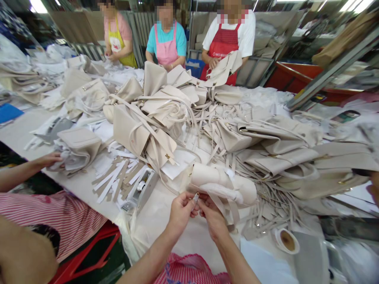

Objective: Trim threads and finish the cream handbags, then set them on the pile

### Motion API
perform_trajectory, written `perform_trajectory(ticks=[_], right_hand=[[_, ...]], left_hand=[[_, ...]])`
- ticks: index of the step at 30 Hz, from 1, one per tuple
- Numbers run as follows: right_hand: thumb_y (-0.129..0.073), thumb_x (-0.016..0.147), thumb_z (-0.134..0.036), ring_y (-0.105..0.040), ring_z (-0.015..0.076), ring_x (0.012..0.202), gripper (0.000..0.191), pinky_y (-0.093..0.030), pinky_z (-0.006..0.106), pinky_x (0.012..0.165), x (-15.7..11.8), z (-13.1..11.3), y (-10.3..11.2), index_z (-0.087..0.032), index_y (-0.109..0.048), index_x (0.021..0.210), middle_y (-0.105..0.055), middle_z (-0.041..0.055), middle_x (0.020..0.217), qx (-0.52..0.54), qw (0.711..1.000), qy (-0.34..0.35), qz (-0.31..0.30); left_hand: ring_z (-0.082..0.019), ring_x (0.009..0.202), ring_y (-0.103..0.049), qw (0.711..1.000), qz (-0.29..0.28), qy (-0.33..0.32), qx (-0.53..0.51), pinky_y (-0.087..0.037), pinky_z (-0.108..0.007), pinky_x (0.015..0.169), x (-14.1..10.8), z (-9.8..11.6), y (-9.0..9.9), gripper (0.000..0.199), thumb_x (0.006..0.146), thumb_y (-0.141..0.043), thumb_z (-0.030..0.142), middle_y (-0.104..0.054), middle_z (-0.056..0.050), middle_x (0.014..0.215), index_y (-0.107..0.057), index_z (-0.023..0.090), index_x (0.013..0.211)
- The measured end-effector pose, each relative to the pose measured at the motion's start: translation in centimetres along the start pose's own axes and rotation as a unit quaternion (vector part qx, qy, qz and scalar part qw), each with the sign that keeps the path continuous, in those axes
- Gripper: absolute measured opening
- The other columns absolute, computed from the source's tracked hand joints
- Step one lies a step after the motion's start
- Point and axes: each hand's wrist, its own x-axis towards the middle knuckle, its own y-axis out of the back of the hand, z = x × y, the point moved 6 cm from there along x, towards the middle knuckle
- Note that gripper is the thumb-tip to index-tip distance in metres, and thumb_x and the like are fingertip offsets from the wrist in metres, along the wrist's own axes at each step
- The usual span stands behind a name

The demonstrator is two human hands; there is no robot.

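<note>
Cream handbag (209,175) lies on the near part of the surface (151,228), just beyond both hands, with a heap of similar bags (130,128) on its far side and a gray tray (145,187) to its left. Its body looks light and bulky, with smooth sheet sides that should bend and spring back yet crease or mark under a hard squeeze; a broad palm under the rolled side would suit it. The white-wrapped handle (222,192) seems firmer, though the wrapping may slide, so a full grasp around it would be safer than a pinch. Flat straps (217,203) hang toward the near side, limp and likely to swing. Smallest is a shiny fitting (196,196), probably hard and slippery, best taken by its edges. The left hand's (182,209) fingers are narrow, pinching it; the right hand's (212,217) curl close beside, their grip unclear.
</note>
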Motion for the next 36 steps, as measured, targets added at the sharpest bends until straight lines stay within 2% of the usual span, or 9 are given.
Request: perform_trajectory(ticks=[4,9,12,16,23,29,32,34,36], right_hand=[[-0.084,0.057,-0.052,-0.043,0.01,0.052,0.046,-0.028,0.023,0.046,-0.5,0.8,-0.4,-0.02,-0.069,0.087,-0.059,-0.0012,0.068,0.04,0.999,-0.021,0.028],[-0.087,0.055,-0.048,-0.041,0.0092,0.051,0.044,-0.026,0.022,0.044,-0.5,1.1,-0.4,-0.02,-0.067,0.082,-0.061,-0.0008,0.071,0.06,0.996,-0.046,0.051],[-0.088,0.055,-0.043,-0.035,0.0074,0.049,0.039,-0.021,0.022,0.043,-0.7,0.8,-0.6,-0.02,-0.066,0.078,-0.056,-0.0035,0.064,0.08,0.995,-0.054,0.038],[-0.085,0.06,-0.035,-0.021,0.0054,0.046,0.03,-0.015,0.021,0.042,-0.8,0.7,-1.2,-0.02,-0.066,0.078,-0.04,-0.009,0.053,0.142,0.986,-0.084,-0.036],[-0.084,0.064,-0.043,-0.017,0.0079,0.048,0.032,-0.036,0.025,0.052,-0.6,1.0,-2.1,-0.019,-0.07,0.079,-0.025,-0.0114,0.047,0.22,0.938,-0.176,-0.204],[-0.086,0.059,-0.062,-0.018,0.0067,0.046,0.049,-0.038,0.026,0.053,-0.7,0.7,-3.1,-0.02,-0.067,0.074,-0.017,-0.0133,0.046,0.201,0.932,-0.177,-0.244],[-0.085,0.059,-0.063,-0.021,0.0063,0.047,0.051,-0.034,0.024,0.051,-0.6,0.8,-2.7,-0.02,-0.069,0.08,-0.03,-0.0111,0.047,0.21,0.944,-0.148,-0.207],[-0.087,0.057,-0.063,-0.021,0.0043,0.048,0.054,-0.029,0.021,0.048,-0.4,1.0,-2.2,-0.02,-0.07,0.086,-0.052,-0.0058,0.061,0.219,0.952,-0.126,-0.172],[-0.09,0.057,-0.054,-0.022,0.0026,0.048,0.05,-0.024,0.021,0.046,-0.3,1.3,-1.8,-0.02,-0.07,0.088,-0.063,-0.0012,0.078,0.201,0.962,-0.113,-0.145]], left_hand=[[-0.01,0.045,-0.055,1.0,0.005,-0.016,0.012,-0.041,-0.02,0.047,0.0,0.0,-0.3,0.031,0.066,-0.069,0.039,-0.064,0.002,0.057,-0.063,0.015,0.085],[-0.01,0.048,-0.054,0.999,0.004,-0.034,0.022,-0.042,-0.021,0.048,-0.3,0.0,-0.6,0.028,0.07,-0.067,0.037,-0.061,0.004,0.057,-0.06,0.017,0.088],[-0.011,0.048,-0.054,0.999,0.019,-0.034,0.014,-0.044,-0.021,0.049,-0.4,-0.2,-0.4,0.038,0.069,-0.069,0.038,-0.06,0.006,0.056,-0.053,0.019,0.098],[-0.011,0.044,-0.053,0.999,0.022,-0.029,-0.002,-0.041,-0.02,0.046,-0.4,-0.3,-0.1,0.049,0.07,-0.071,0.041,-0.06,0.007,0.056,-0.043,0.02,0.104],[-0.012,0.043,-0.057,0.999,-0.005,0.025,-0.036,-0.038,-0.019,0.044,-0.2,-0.8,0.0,0.046,0.066,-0.072,0.04,-0.065,0.004,0.059,-0.04,0.021,0.094],[-0.014,0.045,-0.062,0.999,-0.026,0.015,-0.028,-0.036,-0.019,0.044,-0.2,-0.8,-0.3,0.041,0.07,-0.067,0.039,-0.066,0.003,0.056,-0.038,0.022,0.094],[-0.014,0.044,-0.062,0.999,-0.013,-0.029,0.005,-0.039,-0.02,0.045,-0.4,-0.2,-0.4,0.038,0.074,-0.066,0.04,-0.063,0.006,0.055,-0.038,0.022,0.094],[-0.014,0.045,-0.062,0.999,-0.005,-0.051,0.017,-0.041,-0.021,0.047,-0.5,0.1,-0.5,0.036,0.076,-0.065,0.04,-0.062,0.007,0.057,-0.039,0.022,0.095],[-0.014,0.047,-0.063,0.997,0.008,-0.067,0.033,-0.043,-0.021,0.047,-0.5,0.2,-0.3,0.035,0.077,-0.065,0.04,-0.061,0.007,0.057,-0.041,0.022,0.095]])
